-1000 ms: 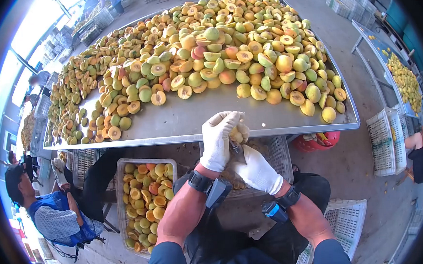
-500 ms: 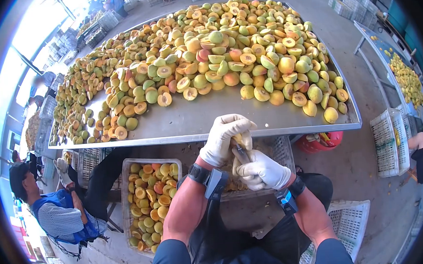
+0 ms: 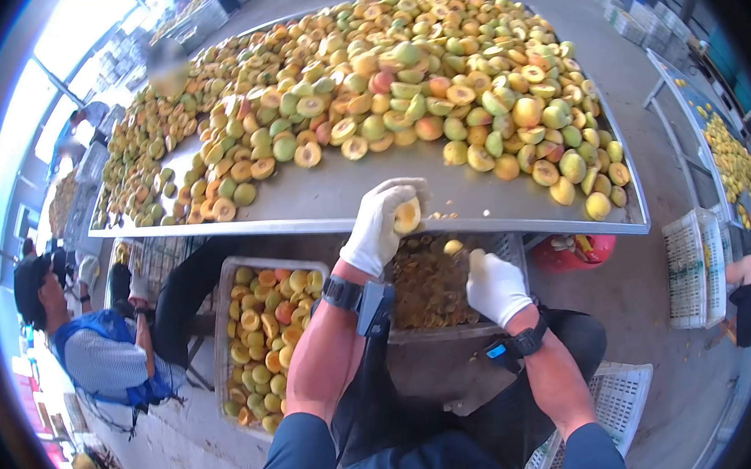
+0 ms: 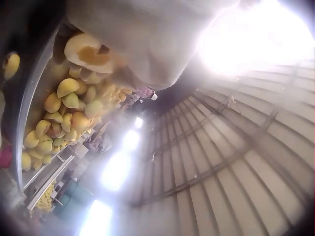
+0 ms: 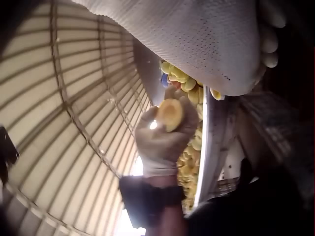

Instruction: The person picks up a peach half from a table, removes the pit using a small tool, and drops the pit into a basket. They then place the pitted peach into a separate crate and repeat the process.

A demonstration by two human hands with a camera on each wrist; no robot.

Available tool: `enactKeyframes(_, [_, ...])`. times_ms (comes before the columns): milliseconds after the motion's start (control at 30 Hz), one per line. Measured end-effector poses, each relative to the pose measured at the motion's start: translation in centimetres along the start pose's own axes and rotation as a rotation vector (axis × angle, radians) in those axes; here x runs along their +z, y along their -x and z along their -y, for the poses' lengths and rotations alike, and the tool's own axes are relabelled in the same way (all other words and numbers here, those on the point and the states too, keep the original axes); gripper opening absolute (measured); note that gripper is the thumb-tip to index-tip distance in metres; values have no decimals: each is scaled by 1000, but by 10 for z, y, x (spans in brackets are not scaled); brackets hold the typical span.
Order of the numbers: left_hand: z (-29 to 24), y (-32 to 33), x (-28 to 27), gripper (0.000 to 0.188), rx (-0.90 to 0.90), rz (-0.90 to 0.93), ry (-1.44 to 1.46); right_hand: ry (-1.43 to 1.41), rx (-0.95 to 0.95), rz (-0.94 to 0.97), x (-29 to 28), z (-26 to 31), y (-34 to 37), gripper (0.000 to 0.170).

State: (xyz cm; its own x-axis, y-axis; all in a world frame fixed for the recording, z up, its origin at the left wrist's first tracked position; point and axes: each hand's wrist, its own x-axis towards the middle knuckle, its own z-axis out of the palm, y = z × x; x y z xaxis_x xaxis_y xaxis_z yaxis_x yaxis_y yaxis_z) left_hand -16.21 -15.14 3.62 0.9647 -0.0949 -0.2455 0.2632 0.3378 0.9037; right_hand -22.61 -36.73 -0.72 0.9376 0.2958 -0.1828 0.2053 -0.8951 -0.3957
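Your left hand (image 3: 375, 226) grips the fruit half (image 3: 407, 217), cut face toward you, by the table's (image 3: 306, 197) near edge; your right hand (image 3: 497, 288), hold unclear, is your side of it.

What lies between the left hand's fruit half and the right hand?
The head view shows a small yellow piece between the fruit half and the right hand, seen against a crate of brown bits.
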Motion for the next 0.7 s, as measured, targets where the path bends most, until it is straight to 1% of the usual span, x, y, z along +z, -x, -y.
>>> enactKeyframes(33, [0, 3, -6, 41, -9, -30, 2, 13, 47, -61, 6, 2, 4, 26])
enactKeyframes(100, [-1, 15, -23, 38, 209, 2, 128, -78, -70, -20, 13, 0, 6, 33])
enactKeyframes(133, [-19, 39, -26, 39, 139, -29, 278, -18, -82, -26, 22, -6, 6, 36])
enactKeyframes(167, [-26, 57, -44, 41, 141, 30, 396, 79, -43, -48, 31, -8, 6, 39])
enactKeyframes(233, [-35, 101, -80, 42, 204, -35, 450, 151, -63, 25, 40, -1, 8, 49])
enactKeyframes(267, [-40, 131, -93, 44, 272, -184, 292, 237, -92, 224, 54, -8, 8, 49])
enactKeyframes(300, [-40, 150, -117, 44, 230, -256, 408, 332, -122, 416, 72, -18, 8, 49])
enactKeyframes(333, [-33, 174, -142, 44, 264, -362, 267, 420, -81, 444, 86, -24, 9, 47])
enactKeyframes(367, [-25, 197, -166, 44, 291, -461, 124, 366, -22, 407, 81, -13, 12, 47])
enactKeyframes(400, [-23, 217, -187, 44, 193, -462, 657, 336, -25, 393, 79, -7, 15, 47])
enactKeyframes(433, [-16, 239, -202, 45, 169, -413, 733, 307, -27, 369, 79, -4, 14, 47])
enactKeyframes(500, [4, 268, -212, 47, 208, -501, 810, 276, -118, 361, 85, -6, 17, 35])
enactKeyframes(533, [15, 277, -215, 46, 244, -511, 818, 298, -64, 437, 87, -5, 16, 34])
enactKeyframes(567, [28, 286, -221, 54, 281, -477, 866, 330, -42, 484, 89, -6, 16, 36])
enactKeyframes(633, [42, 296, -217, 58, 335, -482, 926, 345, -33, 477, 91, -10, 17, 35])
enactKeyframes(700, [53, 305, -215, 62, 355, -489, 909, 330, -33, 458, 93, -16, 18, 34])
